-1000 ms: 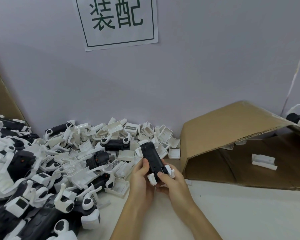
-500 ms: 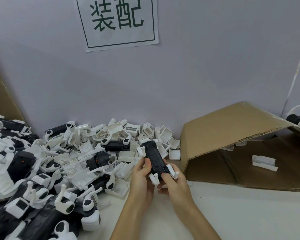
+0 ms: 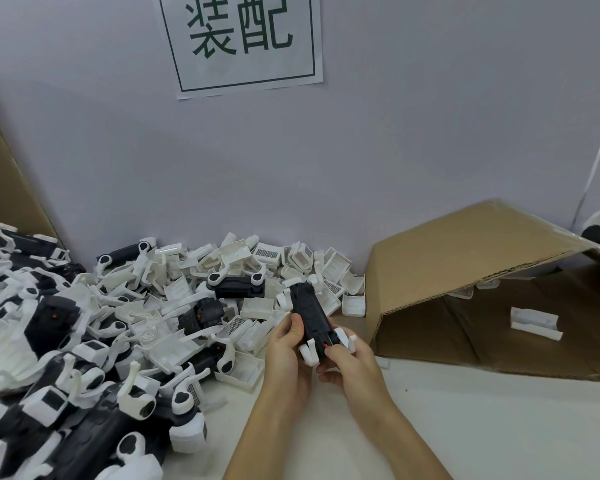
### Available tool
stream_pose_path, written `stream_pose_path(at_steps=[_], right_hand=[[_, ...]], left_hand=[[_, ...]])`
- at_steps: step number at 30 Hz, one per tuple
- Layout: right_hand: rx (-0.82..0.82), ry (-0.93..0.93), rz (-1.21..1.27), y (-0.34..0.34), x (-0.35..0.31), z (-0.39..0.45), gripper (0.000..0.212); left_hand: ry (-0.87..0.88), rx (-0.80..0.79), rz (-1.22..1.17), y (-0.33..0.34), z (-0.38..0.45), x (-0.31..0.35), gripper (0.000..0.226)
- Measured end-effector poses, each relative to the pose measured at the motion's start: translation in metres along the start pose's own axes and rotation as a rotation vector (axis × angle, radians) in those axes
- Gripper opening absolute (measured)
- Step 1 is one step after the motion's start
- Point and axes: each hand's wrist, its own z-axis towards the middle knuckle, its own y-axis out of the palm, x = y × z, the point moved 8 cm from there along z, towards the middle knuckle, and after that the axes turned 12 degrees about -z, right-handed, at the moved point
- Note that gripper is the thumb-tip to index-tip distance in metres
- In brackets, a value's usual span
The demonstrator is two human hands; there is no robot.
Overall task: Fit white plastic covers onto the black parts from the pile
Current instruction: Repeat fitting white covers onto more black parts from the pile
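Note:
I hold one black part [image 3: 310,315] with white arms at its corners just above the table, near the pile's right edge. My left hand [image 3: 286,351] grips its left side, thumb on top. My right hand [image 3: 352,365] pinches its near end, thumb by a small red dot. The pile of black parts and white covers [image 3: 125,327] spreads over the left half of the table. A loose white cover [image 3: 354,304] lies at the pile's right edge.
An open cardboard box [image 3: 465,258] lies on its side at the right, with a white piece [image 3: 536,322] inside. A paper sign [image 3: 243,39] hangs on the grey wall. A cardboard sheet [image 3: 4,181] leans at the far left. White tabletop [image 3: 499,427] stretches at the near right.
The black part has turned slightly in my hands and its white arms now stick out more at the near end. Both hands stay in about the same place.

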Motion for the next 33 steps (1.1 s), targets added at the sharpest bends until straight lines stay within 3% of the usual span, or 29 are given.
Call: stream_pose_path(at_steps=[4,11,15,18,21,24,28,30,33], right_hand=[[0.053,-0.024,-0.072,-0.004,-0.003,0.0,0.038],[0.003,-0.067,-0.042,0.002,-0.009,-0.005,0.034],[0.087,-0.061,0.014,-0.008,-0.009,-0.006,0.026],[0.197,-0.064,-0.234,-0.013,-0.007,-0.004,0.034],[0.181,-0.152,-0.481,-0.005,-0.01,-0.005,0.037],[0.017,-0.301,-0.792,0.018,-0.011,-0.01,0.039],[-0.199,-0.305,-1.323,0.046,0.01,-0.015,0.05],[-0.157,-0.279,-1.393,0.045,0.009,-0.015,0.044],[0.088,-0.271,-1.269,0.026,-0.006,-0.012,0.028]], left_hand=[[0.019,-0.039,0.02,0.005,-0.001,0.003,0.03],[0.039,-0.02,-0.114,0.0,-0.001,0.017,0.056],[0.055,-0.038,-0.282,-0.003,0.001,0.033,0.033],[0.132,0.005,-0.265,-0.009,0.003,0.054,0.029],[0.268,0.224,-0.064,-0.028,0.005,0.08,0.041],[0.328,0.352,0.173,-0.041,0.005,0.097,0.042],[0.265,0.322,0.299,-0.04,0.008,0.097,0.029],[0.273,0.29,0.364,-0.037,0.009,0.093,0.023],[0.292,0.258,0.412,-0.033,0.007,0.087,0.025]])
